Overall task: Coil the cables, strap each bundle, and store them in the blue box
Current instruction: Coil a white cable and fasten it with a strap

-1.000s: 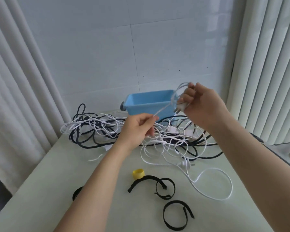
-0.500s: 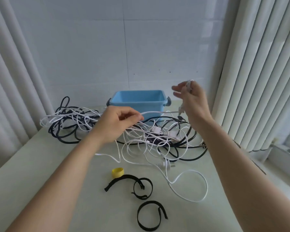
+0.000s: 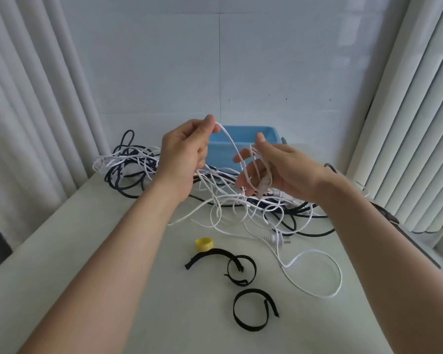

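Near the table's far edge, the left hand pinches a white cable, seemingly to loop it over the right hand, fingers spread straight (blue box behind).

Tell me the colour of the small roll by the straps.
Yellow roll, clearest in head view.

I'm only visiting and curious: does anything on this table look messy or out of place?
Nothing looks spilled or broken. The oddity is the tangled heap of white and black cables before the blue box; the left hand pinches one white cable from it. Black straps lie loose nearby.
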The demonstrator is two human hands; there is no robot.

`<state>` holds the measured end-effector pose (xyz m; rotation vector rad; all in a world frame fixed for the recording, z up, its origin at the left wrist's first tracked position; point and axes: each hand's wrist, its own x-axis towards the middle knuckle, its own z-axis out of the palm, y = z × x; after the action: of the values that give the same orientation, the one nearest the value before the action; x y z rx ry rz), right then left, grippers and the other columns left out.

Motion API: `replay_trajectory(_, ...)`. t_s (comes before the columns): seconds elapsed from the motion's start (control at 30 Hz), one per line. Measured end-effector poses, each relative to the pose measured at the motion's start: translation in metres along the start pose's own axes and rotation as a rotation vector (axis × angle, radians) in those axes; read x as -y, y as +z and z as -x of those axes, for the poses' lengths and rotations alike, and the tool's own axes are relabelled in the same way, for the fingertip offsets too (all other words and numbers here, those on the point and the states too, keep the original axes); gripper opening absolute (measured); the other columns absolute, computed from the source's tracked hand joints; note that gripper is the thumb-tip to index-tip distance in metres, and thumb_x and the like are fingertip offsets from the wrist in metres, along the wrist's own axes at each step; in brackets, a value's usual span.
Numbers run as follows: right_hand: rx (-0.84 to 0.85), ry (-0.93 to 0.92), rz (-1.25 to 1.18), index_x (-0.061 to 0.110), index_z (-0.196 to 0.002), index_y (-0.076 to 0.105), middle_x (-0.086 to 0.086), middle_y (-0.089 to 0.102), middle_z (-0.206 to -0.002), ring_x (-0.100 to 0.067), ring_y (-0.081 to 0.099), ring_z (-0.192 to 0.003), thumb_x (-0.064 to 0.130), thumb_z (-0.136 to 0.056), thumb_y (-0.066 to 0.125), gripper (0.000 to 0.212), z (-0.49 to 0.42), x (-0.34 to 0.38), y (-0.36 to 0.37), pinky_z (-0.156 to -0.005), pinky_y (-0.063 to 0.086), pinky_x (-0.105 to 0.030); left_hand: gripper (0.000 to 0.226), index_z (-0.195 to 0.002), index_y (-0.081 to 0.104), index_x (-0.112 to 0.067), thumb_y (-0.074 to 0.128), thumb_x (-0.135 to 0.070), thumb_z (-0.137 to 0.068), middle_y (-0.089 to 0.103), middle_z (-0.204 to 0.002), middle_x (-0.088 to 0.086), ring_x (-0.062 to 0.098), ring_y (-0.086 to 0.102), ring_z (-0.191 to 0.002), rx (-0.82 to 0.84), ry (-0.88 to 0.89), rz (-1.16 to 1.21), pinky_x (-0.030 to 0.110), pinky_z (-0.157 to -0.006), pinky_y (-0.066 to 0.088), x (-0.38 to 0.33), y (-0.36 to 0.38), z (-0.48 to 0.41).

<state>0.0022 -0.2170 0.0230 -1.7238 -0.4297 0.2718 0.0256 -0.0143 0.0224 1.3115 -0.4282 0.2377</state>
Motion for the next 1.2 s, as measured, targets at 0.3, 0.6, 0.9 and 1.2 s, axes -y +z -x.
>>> replay_trajectory(0.3, 0.144, -0.082, -0.056, 0.004, -0.101, 0.060, -0.002, 0.024, -0.061, -0.015, 0.027, -0.048, 0.026, -0.099, 0.051, 0.024, -0.001, 0.002, 0.031, -0.053, 0.035, -0.027, 0.024, -0.085, 0.069, -0.016, 0.060, -0.031, -0.100, 0.028, -0.052, -0.008, 0.009, 0.021, -0.046, -0.020, -0.063, -0.069, 0.020, -0.043, 0.020, 0.020, -0.003, -0.001)
replay_trajectory(0.6, 0.048, -0.098, -0.515, 0.013, -0.086, 0.049, 0.007, 0.021, -0.050, -0.010, 0.023, -0.037, 0.036, -0.104, 0.036, 0.032, -0.006, 0.007, 0.025, -0.050, 0.036, -0.027, 0.055, -0.104, 0.070, -0.023, 0.049, -0.070, -0.086, 0.068, -0.087, 0.006, 0.017, 0.063, -0.070, 0.474, -0.261, -0.077, 0.027, -0.056, 0.040, 0.024, 0.004, 0.005)
replay_trajectory(0.9, -0.187, -0.257, -0.911, 0.014, -0.089, 0.049, -0.002, 0.071, -0.082, -0.008, 0.036, -0.039, 0.026, -0.107, 0.037, 0.024, -0.009, 0.014, 0.014, -0.056, 0.050, -0.024, 0.029, -0.092, 0.070, -0.025, 0.051, -0.046, -0.099, 0.040, -0.067, 0.004, 0.012, 0.029, -0.046, 0.401, -0.226, -0.225, 0.031, -0.050, 0.016, 0.032, 0.012, 0.013)
replay_trajectory(1.2, -0.766, -0.351, -0.585, 0.004, -0.111, 0.052, -0.015, 0.066, -0.124, -0.021, 0.060, -0.053, 0.014, -0.104, 0.049, 0.013, -0.005, 0.012, -0.028, -0.066, 0.048, -0.037, 0.019, -0.094, 0.078, -0.030, 0.062, -0.039, -0.098, 0.056, -0.064, 0.006, 0.010, 0.043, -0.058, 0.555, -0.115, -0.796, 0.029, -0.061, 0.036, 0.032, 0.006, 0.009)
